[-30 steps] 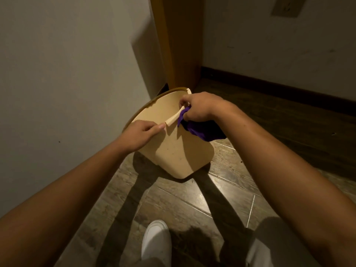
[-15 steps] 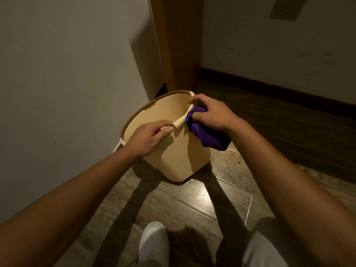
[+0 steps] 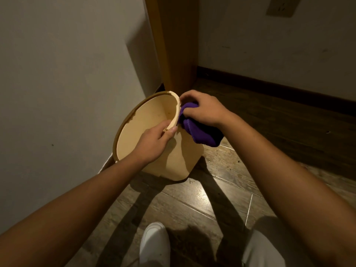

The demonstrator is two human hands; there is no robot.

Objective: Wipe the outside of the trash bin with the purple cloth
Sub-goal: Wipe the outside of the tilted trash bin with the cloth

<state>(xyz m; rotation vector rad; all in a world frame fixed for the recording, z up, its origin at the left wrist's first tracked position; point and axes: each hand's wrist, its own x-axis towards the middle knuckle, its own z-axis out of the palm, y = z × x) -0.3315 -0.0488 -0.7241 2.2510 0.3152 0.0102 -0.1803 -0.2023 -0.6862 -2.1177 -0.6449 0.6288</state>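
The left hand (image 3: 152, 143) is pinching the trash bin (image 3: 173, 158) rim between thumb and fingers (image 3: 172, 132). Just beyond them, the right hand (image 3: 204, 110) is gripping the bunched purple cloth (image 3: 200, 135), pressing it against the bin's outer wall. No writing is showing.

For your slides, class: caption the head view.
Left hand grips the beige bin's rim while right hand presses purple cloth against its outside.

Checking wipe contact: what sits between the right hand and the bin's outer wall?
The purple cloth, bunched under the right hand and pressed against the trash bin just below its rim, in the head view.
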